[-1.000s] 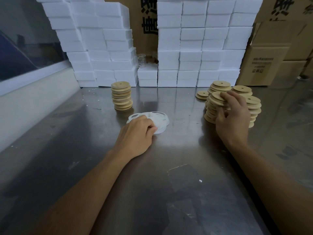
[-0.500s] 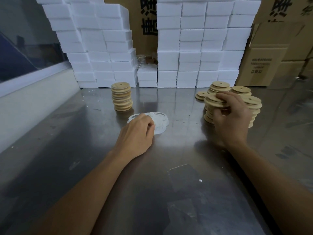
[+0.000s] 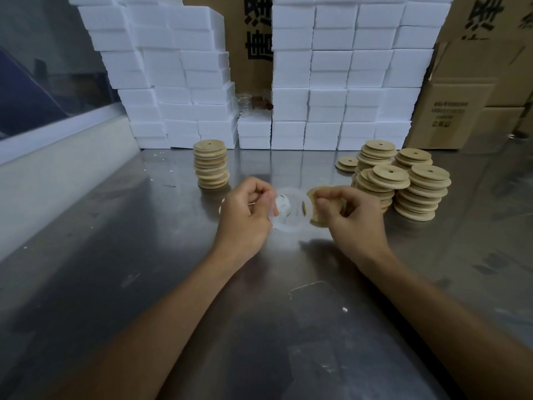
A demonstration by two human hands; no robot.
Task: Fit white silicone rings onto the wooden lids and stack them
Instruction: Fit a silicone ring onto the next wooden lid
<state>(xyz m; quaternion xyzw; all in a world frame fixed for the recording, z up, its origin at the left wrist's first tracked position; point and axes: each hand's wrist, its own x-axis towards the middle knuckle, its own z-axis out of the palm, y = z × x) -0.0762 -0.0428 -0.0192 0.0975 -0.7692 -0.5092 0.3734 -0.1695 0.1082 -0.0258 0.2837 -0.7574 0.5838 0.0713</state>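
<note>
Near the middle of the frame the left hand (image 3: 245,210) pinches a blurred white ring (image 3: 288,210) in curled fingers, and the right hand (image 3: 350,212) beside it grips a wooden lid (image 3: 313,203) — ring and lid meet edge to edge just above the steel table (image 3: 144,284). Behind the left hand, a little to its left, stands one neat pile of lids (image 3: 211,164); to the right of the right hand several looser piles of lids (image 3: 403,180) cluster together — and along the top of the frame white boxes (image 3: 331,82) are stacked like a wall, with brown cartons (image 3: 473,111) at the upper right.
</note>
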